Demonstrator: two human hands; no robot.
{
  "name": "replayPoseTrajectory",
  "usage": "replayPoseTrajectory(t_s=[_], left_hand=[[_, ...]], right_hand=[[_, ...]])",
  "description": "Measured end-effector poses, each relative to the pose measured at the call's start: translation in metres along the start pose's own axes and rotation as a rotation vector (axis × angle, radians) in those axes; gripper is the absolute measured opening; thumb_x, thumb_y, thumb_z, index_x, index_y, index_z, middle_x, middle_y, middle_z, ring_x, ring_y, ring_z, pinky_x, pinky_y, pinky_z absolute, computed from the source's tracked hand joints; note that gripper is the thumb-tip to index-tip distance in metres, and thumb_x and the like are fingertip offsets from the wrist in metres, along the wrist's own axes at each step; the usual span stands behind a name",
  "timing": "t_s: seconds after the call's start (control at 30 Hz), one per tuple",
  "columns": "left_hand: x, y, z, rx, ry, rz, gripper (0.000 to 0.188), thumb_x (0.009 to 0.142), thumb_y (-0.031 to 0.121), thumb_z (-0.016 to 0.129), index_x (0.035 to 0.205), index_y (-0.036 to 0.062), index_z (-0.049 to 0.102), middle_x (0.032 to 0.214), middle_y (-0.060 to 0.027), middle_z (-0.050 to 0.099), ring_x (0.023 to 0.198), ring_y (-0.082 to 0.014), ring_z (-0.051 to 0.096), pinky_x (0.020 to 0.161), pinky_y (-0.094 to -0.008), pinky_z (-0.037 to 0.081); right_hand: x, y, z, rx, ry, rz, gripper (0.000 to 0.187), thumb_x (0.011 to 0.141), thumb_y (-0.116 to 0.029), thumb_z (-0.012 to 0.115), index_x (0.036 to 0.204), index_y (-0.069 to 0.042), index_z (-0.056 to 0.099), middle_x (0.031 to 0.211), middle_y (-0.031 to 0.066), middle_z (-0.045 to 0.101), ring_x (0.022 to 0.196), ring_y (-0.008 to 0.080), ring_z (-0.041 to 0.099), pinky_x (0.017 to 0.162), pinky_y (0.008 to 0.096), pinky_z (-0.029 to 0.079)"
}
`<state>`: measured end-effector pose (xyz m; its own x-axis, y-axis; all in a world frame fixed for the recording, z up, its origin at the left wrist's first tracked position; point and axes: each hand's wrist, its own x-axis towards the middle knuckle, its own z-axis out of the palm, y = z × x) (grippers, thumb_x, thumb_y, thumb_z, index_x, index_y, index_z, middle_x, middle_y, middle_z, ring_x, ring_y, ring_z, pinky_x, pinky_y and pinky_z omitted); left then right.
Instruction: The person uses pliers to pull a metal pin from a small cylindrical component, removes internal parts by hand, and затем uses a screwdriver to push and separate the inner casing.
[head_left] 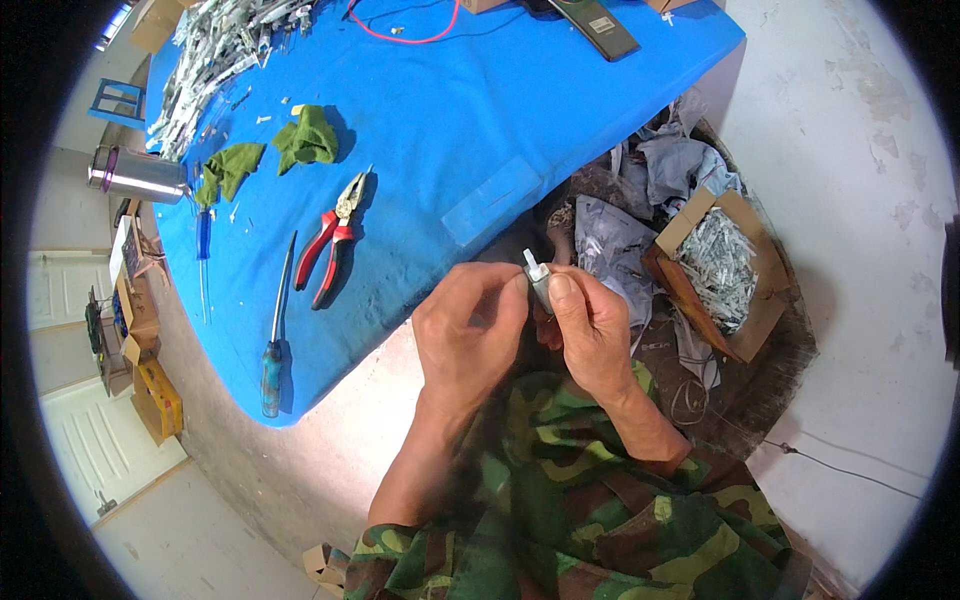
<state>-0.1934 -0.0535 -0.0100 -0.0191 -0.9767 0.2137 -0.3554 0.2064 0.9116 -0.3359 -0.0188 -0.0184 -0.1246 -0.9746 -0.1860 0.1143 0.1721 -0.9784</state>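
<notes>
Both of my hands meet just off the near edge of the blue-covered table (420,170). Between them is a small grey part with a white tip (537,272), too small to name. My left hand (465,325) pinches its left side with thumb and forefinger. Closed on its right side is my right hand (592,325), the thumb lying over it. On the table to the left lie red-handled pliers (332,240) with open handles, and a blue-handled screwdriver (272,360). A second thin screwdriver with a blue handle (203,235) lies farther left.
Two green cloths (306,138) lie beyond the pliers. A heap of thin metallic strips (235,55) covers the far left corner. A steel cup (138,174) is at the left edge. Right of the table, below it, stands a cardboard box (768,285) of similar pieces, beside grey plastic bags (608,245).
</notes>
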Motion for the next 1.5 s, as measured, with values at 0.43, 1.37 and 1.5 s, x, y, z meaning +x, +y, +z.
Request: replayPoseTrajectory(t_s=[0.43,1.37,1.5], left_hand=[[-0.006,-0.008,0.001,-0.079,-0.072,-0.145,0.007,0.093,0.005,0.071,0.095,-0.0014,0.071,0.084,-0.0016,0.069,0.075,-0.0066,0.063,0.069,-0.0226,0.052],[-0.007,-0.016,-0.009,-0.477,-0.230,-0.450,0.012,0.097,0.012,0.070,0.098,0.0004,0.071,0.078,0.0038,0.066,0.069,-0.0036,0.058,0.062,-0.0204,0.046],[-0.010,-0.021,-0.007,-0.412,-0.214,-0.411,0.010,0.097,0.010,0.069,0.097,-0.0006,0.070,0.080,0.0029,0.066,0.071,-0.0037,0.058,0.065,-0.0213,0.047]], right_hand=[[0.002,0.007,-0.007,-0.034,-0.036,0.048,0.032,0.107,-0.026,0.056,0.115,0.001,0.070,0.081,-0.0022,0.064,0.069,0.0046,0.055,0.059,0.0223,0.046],[0.008,0.008,-0.017,-0.193,-0.169,-0.177,0.036,0.107,-0.029,0.058,0.118,0.003,0.070,0.080,0.0028,0.067,0.063,0.0067,0.059,0.055,0.0221,0.047],[0.006,0.009,-0.015,-0.175,-0.147,-0.135,0.038,0.108,-0.030,0.057,0.117,0.004,0.069,0.079,0.0023,0.066,0.062,0.0064,0.057,0.055,0.0219,0.046]])
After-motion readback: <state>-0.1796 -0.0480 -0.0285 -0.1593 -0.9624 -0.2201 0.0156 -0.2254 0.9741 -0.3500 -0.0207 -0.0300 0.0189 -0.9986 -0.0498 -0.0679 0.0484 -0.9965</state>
